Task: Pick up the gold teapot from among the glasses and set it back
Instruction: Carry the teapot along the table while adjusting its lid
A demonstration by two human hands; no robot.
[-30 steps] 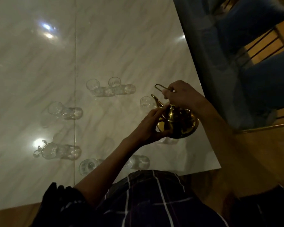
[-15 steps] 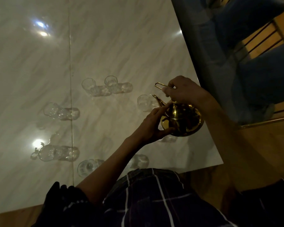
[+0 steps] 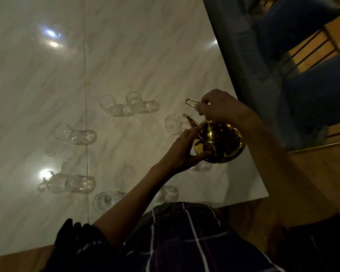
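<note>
Several glasses [image 3: 107, 103] on glossy marble tabletop [image 3: 145, 55]

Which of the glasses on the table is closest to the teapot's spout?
The glass just left of the gold teapot spout, right at its tip. The other glasses stand farther left or nearer the person.
</note>
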